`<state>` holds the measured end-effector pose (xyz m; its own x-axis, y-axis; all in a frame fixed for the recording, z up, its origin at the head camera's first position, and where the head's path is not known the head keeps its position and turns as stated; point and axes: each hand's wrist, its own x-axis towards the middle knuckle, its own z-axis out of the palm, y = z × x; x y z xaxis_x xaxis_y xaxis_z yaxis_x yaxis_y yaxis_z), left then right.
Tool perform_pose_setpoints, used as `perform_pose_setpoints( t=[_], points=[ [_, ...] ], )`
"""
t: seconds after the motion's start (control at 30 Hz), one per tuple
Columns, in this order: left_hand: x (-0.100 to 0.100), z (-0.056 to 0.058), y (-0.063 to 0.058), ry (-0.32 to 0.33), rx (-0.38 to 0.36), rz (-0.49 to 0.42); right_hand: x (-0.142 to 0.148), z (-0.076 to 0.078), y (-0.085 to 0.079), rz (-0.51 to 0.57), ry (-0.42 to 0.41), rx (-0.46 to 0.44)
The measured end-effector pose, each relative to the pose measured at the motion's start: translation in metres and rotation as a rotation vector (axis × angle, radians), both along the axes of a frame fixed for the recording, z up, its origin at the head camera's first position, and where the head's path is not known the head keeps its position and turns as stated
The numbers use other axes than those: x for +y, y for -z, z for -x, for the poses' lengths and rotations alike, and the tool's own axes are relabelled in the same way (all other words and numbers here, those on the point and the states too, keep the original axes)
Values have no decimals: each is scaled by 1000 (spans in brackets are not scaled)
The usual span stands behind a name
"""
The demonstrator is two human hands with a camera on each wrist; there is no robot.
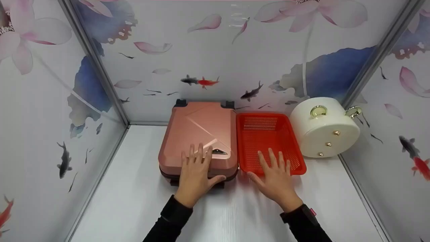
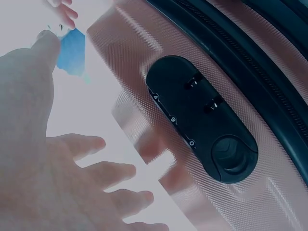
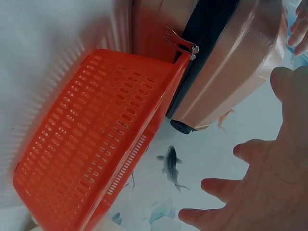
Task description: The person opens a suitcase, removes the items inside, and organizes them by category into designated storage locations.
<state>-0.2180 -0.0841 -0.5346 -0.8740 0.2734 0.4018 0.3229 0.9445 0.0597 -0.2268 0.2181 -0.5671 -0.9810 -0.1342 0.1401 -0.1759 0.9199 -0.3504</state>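
My left hand [image 1: 196, 173], fingers spread, is over the front end of a rose-gold hard-shell suitcase [image 1: 205, 126] lying flat. The left wrist view shows the suitcase's black combination lock [image 2: 202, 120] beside this hand, with a gap between the fingers and the shell. To the right, my right hand [image 1: 277, 181] is also spread, overlapping the near edge of a red perforated plastic basket [image 1: 263, 134] in the head view. The right wrist view shows the fingers apart from the basket [image 3: 96, 130]. Both hands hold nothing.
A round cream-white case [image 1: 326, 131] with gold handles and studs leans at the right of the basket. Its neighbours stand along the back wall [image 1: 215, 57], printed with flowers and fish. Side walls with metal corner strips flank the white table [image 1: 124, 188].
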Motion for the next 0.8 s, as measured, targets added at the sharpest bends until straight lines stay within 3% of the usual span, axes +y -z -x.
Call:
perform_pose_setpoints(
  t=[0.3, 0.37, 0.5, 0.57, 0.63, 0.8],
  points=[
    [-6, -5, 5, 44, -32, -59, -2, 1, 2, 39, -41, 30],
    [-9, -8, 9, 83, 19, -101, -2, 1, 3, 72, -48, 66],
    [-15, -18, 20, 166, 218, -215, -2, 0, 5, 152, -73, 164],
    [-18, -24, 26, 183, 276, -242, -3, -2, 7, 185, -98, 199],
    [-22, -29, 35, 170, 263, -225, -6, -4, 9, 199, -124, 217],
    [-28, -34, 69, 93, 101, -123, -18, -5, 18, 176, -171, 178]
  ],
)
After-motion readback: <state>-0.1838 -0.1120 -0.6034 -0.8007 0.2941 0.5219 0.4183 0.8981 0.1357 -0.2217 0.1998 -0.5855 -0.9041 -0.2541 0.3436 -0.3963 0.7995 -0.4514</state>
